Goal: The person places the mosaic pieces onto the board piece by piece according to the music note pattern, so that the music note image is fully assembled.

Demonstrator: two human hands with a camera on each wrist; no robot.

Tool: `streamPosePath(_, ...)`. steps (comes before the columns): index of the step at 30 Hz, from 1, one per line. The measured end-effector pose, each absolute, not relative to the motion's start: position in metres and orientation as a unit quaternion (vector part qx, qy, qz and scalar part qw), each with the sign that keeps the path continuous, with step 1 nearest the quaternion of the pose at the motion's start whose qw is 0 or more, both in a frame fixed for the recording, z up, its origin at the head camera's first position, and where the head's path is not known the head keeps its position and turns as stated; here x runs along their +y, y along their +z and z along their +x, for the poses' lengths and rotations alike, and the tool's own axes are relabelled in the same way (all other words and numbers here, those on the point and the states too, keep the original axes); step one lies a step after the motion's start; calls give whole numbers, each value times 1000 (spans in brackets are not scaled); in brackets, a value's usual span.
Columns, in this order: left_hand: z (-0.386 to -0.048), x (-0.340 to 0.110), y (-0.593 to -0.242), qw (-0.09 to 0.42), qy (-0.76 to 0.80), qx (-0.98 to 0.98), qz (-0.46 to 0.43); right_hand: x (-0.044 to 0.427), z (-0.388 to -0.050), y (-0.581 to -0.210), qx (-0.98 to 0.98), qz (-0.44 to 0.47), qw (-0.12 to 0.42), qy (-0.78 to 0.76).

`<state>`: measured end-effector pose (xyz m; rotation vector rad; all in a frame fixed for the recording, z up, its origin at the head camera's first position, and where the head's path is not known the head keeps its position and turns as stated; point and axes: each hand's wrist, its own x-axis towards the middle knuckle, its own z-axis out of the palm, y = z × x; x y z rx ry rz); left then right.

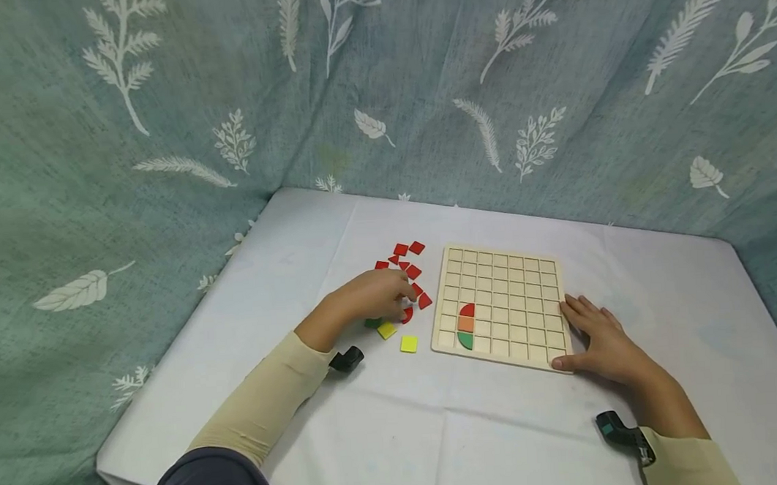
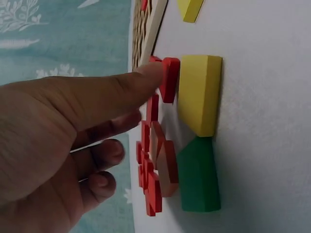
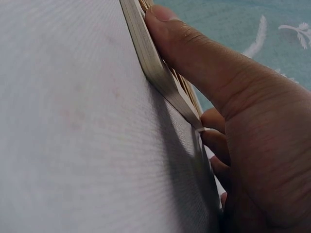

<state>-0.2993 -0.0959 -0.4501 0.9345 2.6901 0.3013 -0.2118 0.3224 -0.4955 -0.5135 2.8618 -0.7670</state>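
My left hand (image 1: 378,291) is low over the loose red tiles left of the wooden grid board (image 1: 510,291). In the left wrist view its thumb touches or overlaps a red tile (image 2: 169,80) beside a yellow tile (image 2: 199,94); in the head view this is a red curved tile (image 1: 408,315). The index finger stands apart from the thumb, and the other fingers bend loosely. My right hand (image 1: 601,345) holds the board's near right corner, thumb on the rim and fingers along the right edge. On the board, red, orange and green tiles (image 1: 466,339) form a short column.
Several red tiles (image 1: 416,247) lie scattered behind my left hand. A green tile (image 2: 199,177) is next to the yellow one, and another yellow tile (image 1: 409,344) lies nearer the front. A white cloth (image 1: 385,426) covers the table; patterned curtains (image 1: 420,87) hang around it.
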Motion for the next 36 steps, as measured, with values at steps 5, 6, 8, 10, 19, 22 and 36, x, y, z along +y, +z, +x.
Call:
streamPosePath(5, -302, -96, -449, 175, 97, 918, 341, 322, -215, -493, 951, -176, 66, -247)
streamPosePath(6, -303, -96, -449, 180, 97, 916, 344, 322, -215, -492, 951, -177, 66, -245)
streamPosePath(8, -305, -97, -448, 186, 97, 913, 351, 322, -216, -491, 951, -176, 66, -245)
streamPosePath(10, -308, -97, -449, 188, 93, 911, 355, 322, -217, -491, 951, -176, 66, -246)
streamPosePath(19, -306, -95, -451, 134, 83, 914, 373, 321, -214, -493, 950, -172, 62, -252)
streamPosePath(22, -304, -91, -449, 108, 82, 916, 378, 321, -213, -495, 951, -167, 62, -255)
streamPosePath(36, -308, -62, -443, 85, 100, 903, 410, 322, -213, -497, 949, -166, 61, -260)
